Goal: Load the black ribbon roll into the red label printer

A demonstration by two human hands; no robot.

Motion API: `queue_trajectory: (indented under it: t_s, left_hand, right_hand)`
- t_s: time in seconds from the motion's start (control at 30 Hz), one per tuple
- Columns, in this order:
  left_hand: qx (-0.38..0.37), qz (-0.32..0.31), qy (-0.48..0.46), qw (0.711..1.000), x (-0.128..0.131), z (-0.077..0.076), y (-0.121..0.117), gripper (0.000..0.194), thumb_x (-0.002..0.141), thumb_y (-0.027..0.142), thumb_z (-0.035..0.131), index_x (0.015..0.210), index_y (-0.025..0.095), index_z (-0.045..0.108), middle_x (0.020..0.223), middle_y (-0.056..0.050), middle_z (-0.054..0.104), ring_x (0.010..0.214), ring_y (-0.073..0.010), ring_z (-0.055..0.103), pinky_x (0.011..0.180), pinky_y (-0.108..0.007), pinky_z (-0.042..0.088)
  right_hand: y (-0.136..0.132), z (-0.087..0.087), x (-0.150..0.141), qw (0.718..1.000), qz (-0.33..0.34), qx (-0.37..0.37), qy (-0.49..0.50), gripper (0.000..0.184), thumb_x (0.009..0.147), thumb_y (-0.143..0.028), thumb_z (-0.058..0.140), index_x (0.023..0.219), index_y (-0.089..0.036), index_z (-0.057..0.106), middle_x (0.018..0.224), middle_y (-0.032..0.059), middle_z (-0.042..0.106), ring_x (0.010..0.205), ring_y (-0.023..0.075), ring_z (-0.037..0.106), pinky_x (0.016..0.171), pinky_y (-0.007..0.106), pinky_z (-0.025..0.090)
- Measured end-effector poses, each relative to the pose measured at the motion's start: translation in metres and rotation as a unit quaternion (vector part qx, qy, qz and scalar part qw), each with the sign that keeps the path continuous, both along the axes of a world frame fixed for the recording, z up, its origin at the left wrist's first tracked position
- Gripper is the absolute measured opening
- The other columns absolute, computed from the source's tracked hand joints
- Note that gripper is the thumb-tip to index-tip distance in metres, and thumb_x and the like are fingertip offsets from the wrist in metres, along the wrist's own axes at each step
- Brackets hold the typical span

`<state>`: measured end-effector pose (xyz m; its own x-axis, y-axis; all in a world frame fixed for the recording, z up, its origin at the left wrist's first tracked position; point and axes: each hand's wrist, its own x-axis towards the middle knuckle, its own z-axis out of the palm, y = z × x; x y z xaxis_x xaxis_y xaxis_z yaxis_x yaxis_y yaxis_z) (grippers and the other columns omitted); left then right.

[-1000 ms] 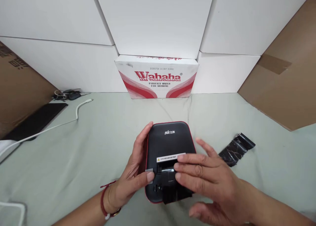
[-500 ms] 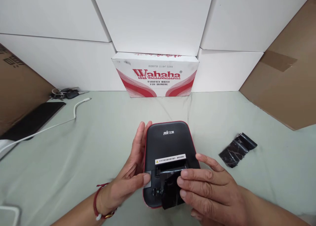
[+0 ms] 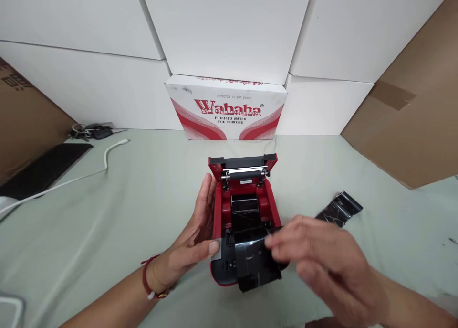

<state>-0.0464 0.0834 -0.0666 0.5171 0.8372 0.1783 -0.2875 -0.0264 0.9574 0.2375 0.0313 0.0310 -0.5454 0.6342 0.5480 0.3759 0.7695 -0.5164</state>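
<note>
A small red-and-black printer (image 3: 223, 273) sits in the middle with its lid (image 3: 246, 163) raised, baring the rollers under it. My left hand (image 3: 191, 254) grips the printer's left side, its thumb pressed on a grey button (image 3: 217, 254). Inside the red bay lies a roll of shiny black film (image 3: 244, 205). A strip of black film (image 3: 255, 266) runs from there over the front edge and hangs down. My right hand (image 3: 332, 266) is by the strip's right edge, fingers stretched and thumb apart, slightly blurred; whether a fingertip touches the film I cannot tell.
A short piece of crinkled black film (image 3: 339, 209) lies to the right, partly behind my right hand. Keys (image 3: 95, 131), a white cable (image 3: 106, 158) and a flat black object (image 3: 46, 170) are at the left. A Wahaha carton (image 3: 229, 111) and white boxes stand behind.
The printer's lid has swung up, showing the film roll inside. My right hand has shifted right and lifted off the strip's front, while my left hand keeps its grip.
</note>
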Motion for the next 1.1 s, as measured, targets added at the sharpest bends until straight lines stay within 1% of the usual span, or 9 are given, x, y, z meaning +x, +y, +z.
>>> queue_trajectory:
  t_s: [0.13,0.27,0.37,0.53,0.63,0.77,0.87,0.97,1.1]
  left_hand:
    - [0.003,-0.034,-0.004,0.999,-0.001,0.000,0.001,0.104,0.100,0.050,0.074,0.177,0.051,0.005,0.191,0.002,0.013,0.178,-0.0370,0.011,0.140,-0.066,0.026]
    - [0.018,-0.034,-0.004,0.999,-0.001,0.001,0.002,0.102,0.100,0.050,0.074,0.177,0.053,0.007,0.192,0.005,0.007,0.178,-0.0367,0.007,0.141,-0.065,0.023]
    - [0.036,-0.029,-0.009,0.999,0.000,-0.004,0.005,0.101,0.100,0.052,0.074,0.177,0.053,0.009,0.192,0.009,-0.002,0.178,-0.0351,-0.002,0.143,-0.063,0.018]
    - [0.039,0.059,-0.004,0.997,0.006,-0.014,0.010,0.080,0.108,0.067,0.054,0.177,0.049,0.018,0.192,0.004,0.012,0.178,-0.0321,0.012,0.144,-0.059,0.023]
    - [0.021,0.088,-0.001,0.996,0.009,-0.017,0.013,0.073,0.109,0.066,0.054,0.175,0.050,0.027,0.189,0.002,0.023,0.176,-0.0327,0.023,0.142,-0.059,0.030]
    - [0.019,0.075,-0.023,0.997,0.011,-0.018,0.016,0.073,0.107,0.063,0.060,0.173,0.049,0.033,0.188,0.002,0.027,0.174,-0.0325,0.027,0.142,-0.058,0.030]
    - [0.025,0.058,-0.033,0.997,0.011,-0.021,0.019,0.080,0.105,0.062,0.065,0.175,0.048,0.029,0.188,0.001,0.026,0.175,-0.0326,0.025,0.143,-0.057,0.028]
    - [0.031,0.051,-0.035,0.998,0.011,-0.021,0.020,0.086,0.102,0.061,0.070,0.175,0.047,0.028,0.186,0.000,0.030,0.173,-0.0337,0.028,0.143,-0.057,0.028]
    - [0.016,0.053,-0.023,0.998,0.011,-0.016,0.019,0.090,0.100,0.055,0.075,0.176,0.047,0.027,0.185,-0.001,0.031,0.172,-0.0348,0.031,0.142,-0.057,0.028]
  right_hand:
    - [0.033,0.028,-0.021,0.974,-0.138,-0.067,-0.166,0.025,0.112,-0.019,0.052,0.110,-0.020,0.077,0.104,0.0061,0.086,0.089,0.0173,0.082,0.080,0.028,0.065]
    - [0.064,0.034,-0.061,0.867,-0.166,-0.132,-0.451,0.019,0.101,-0.011,0.060,0.104,-0.019,0.078,0.100,0.0096,0.085,0.082,0.0245,0.081,0.067,0.033,0.059]
    - [0.075,0.033,-0.081,0.829,-0.153,-0.142,-0.519,0.019,0.093,-0.006,0.066,0.101,-0.016,0.079,0.103,0.0148,0.085,0.088,0.0282,0.083,0.068,0.033,0.059]
    - [0.075,0.029,-0.085,0.839,-0.166,-0.155,-0.494,0.018,0.096,-0.010,0.063,0.102,-0.016,0.078,0.107,0.0175,0.083,0.093,0.0301,0.082,0.075,0.037,0.062]
    - [0.058,0.038,-0.069,0.876,-0.184,-0.160,-0.416,0.020,0.097,-0.017,0.065,0.113,-0.018,0.078,0.115,0.0125,0.081,0.092,0.0257,0.080,0.079,0.036,0.062]
    - [0.020,0.065,-0.013,0.947,-0.194,-0.152,-0.206,0.028,0.097,-0.025,0.066,0.122,-0.027,0.079,0.095,0.0007,0.079,0.069,0.0142,0.068,0.063,0.026,0.054]
    - [0.011,0.073,0.041,0.923,-0.304,-0.194,-0.132,0.032,0.095,-0.038,0.068,0.122,-0.027,0.081,0.078,-0.0007,0.073,0.051,0.0124,0.054,0.046,0.026,0.043]
    - [0.026,0.048,0.071,0.883,-0.347,-0.295,-0.118,0.037,0.087,-0.038,0.070,0.118,-0.024,0.082,0.087,0.0029,0.078,0.058,0.0148,0.061,0.049,0.028,0.047]
    - [0.044,-0.009,0.067,0.850,-0.333,-0.381,-0.143,0.043,0.084,-0.033,0.066,0.122,-0.016,0.080,0.091,0.0054,0.079,0.065,0.0153,0.064,0.058,0.029,0.052]
